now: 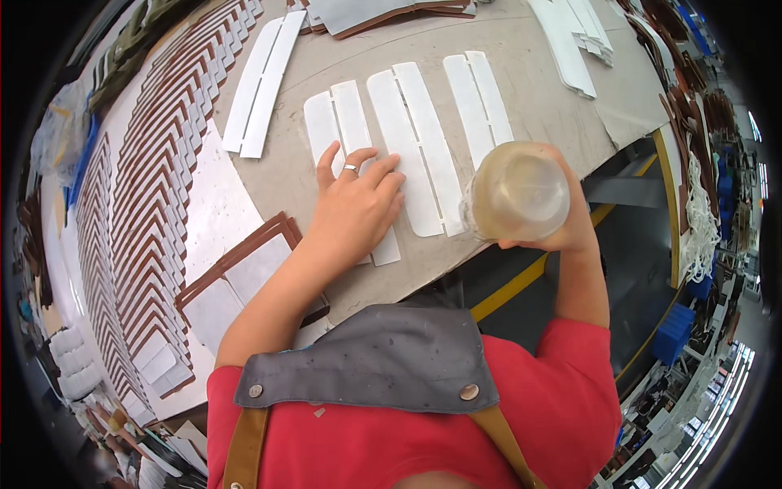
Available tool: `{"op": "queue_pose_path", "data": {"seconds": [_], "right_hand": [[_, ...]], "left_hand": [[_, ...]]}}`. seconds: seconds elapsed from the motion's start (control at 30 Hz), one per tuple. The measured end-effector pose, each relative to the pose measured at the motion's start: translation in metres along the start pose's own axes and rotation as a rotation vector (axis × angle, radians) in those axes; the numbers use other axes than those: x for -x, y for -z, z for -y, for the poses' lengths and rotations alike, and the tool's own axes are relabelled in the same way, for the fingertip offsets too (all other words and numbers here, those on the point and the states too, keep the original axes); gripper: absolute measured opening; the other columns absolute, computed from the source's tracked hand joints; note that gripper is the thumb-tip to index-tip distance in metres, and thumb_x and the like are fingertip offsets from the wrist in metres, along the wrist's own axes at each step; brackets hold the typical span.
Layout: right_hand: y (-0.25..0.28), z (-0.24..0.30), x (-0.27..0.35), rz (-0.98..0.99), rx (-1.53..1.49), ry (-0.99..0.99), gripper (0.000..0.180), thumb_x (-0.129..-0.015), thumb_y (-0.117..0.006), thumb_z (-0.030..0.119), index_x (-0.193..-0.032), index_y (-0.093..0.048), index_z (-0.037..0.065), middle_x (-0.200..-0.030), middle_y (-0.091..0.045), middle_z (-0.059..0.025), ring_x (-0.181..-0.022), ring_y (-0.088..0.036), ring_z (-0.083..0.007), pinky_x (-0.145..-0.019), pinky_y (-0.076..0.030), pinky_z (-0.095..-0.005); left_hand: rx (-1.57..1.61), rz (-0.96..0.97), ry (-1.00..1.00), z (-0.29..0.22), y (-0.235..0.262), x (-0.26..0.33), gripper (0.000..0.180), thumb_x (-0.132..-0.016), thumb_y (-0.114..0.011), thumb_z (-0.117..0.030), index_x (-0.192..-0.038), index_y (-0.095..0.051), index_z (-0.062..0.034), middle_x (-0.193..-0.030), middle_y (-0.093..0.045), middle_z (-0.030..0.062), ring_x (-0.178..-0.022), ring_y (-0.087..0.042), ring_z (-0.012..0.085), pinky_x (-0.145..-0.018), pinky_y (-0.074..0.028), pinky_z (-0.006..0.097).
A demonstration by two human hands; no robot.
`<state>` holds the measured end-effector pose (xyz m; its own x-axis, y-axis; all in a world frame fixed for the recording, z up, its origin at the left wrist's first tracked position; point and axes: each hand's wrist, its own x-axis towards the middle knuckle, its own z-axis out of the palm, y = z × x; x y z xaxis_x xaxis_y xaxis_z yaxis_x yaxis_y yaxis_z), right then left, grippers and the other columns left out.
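My left hand (354,204) lies palm down with fingers apart, a ring on one finger, on a white panel (350,118) that has a slit down its length. To its right is a second slit white panel (411,122), its upper part in full view. My right hand (574,220) is wrapped round a translucent, yellowish plastic bottle (521,191), whose round end faces up toward me. The bottle hides its own lower end and the near end of a third white panel (481,90). Whether it touches a panel, I cannot tell.
Brown-edged white pieces (151,212) overlap in long rows on the left. Nearer lies a brown-edged stack (236,281). More slit panels (265,85), a brown-and-white pile (391,10) and white strips (566,49) lie farther back. White cords (700,220) hang at the right.
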<state>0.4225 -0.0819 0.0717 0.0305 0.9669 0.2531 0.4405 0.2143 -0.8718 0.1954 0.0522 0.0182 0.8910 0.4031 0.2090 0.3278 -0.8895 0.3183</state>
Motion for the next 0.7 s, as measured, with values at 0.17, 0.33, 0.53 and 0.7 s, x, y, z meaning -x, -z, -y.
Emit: {"op": "queue_pose_path", "data": {"seconds": [0.17, 0.33, 0.53, 0.7], "right_hand": [[0.014, -0.004, -0.004, -0.211, -0.092, -0.043, 0.076, -0.058, -0.088, 0.021, -0.118, -0.046, 0.002, -0.109, -0.057, -0.0083, -0.100, -0.056, -0.0179, -0.084, -0.046, -0.0325], [0.014, -0.038, -0.061, -0.463, -0.149, -0.059, 0.057, -0.073, -0.078, 0.017, -0.114, -0.042, 0.001, -0.098, -0.058, -0.0099, -0.080, -0.059, -0.0137, -0.065, -0.051, -0.0255], [-0.001, -0.070, -0.124, -0.462, -0.174, 0.031, 0.057, -0.075, -0.077, 0.018, -0.110, -0.035, 0.002, -0.093, -0.058, -0.0091, -0.068, -0.059, -0.0106, -0.055, -0.051, -0.0226], [-0.007, -0.076, -0.131, -0.490, -0.121, 0.028, 0.055, -0.075, -0.077, 0.018, -0.109, -0.036, 0.001, -0.091, -0.058, -0.0095, -0.067, -0.059, -0.0099, -0.053, -0.051, -0.0220]], "left_hand": [[-0.003, 0.003, -0.008, 0.001, -0.001, 0.000, 0.019, -0.079, -0.061, -0.015, -0.098, -0.061, -0.0106, -0.116, -0.057, -0.0002, -0.115, -0.047, 0.0226, -0.105, -0.013, 0.051], [-0.012, -0.010, -0.015, 0.002, -0.002, 0.000, 0.019, -0.079, -0.062, -0.017, -0.097, -0.061, -0.0109, -0.115, -0.057, -0.0006, -0.114, -0.048, 0.0225, -0.105, -0.013, 0.051], [-0.025, -0.024, -0.016, 0.002, -0.002, -0.001, 0.019, -0.078, -0.062, -0.017, -0.096, -0.062, -0.0107, -0.114, -0.057, -0.0009, -0.113, -0.048, 0.0223, -0.105, -0.015, 0.051], [0.010, -0.022, -0.003, 0.003, -0.002, 0.000, 0.018, -0.078, -0.063, -0.017, -0.095, -0.062, -0.0098, -0.114, -0.058, -0.0009, -0.113, -0.049, 0.0218, -0.105, -0.016, 0.051]]}}
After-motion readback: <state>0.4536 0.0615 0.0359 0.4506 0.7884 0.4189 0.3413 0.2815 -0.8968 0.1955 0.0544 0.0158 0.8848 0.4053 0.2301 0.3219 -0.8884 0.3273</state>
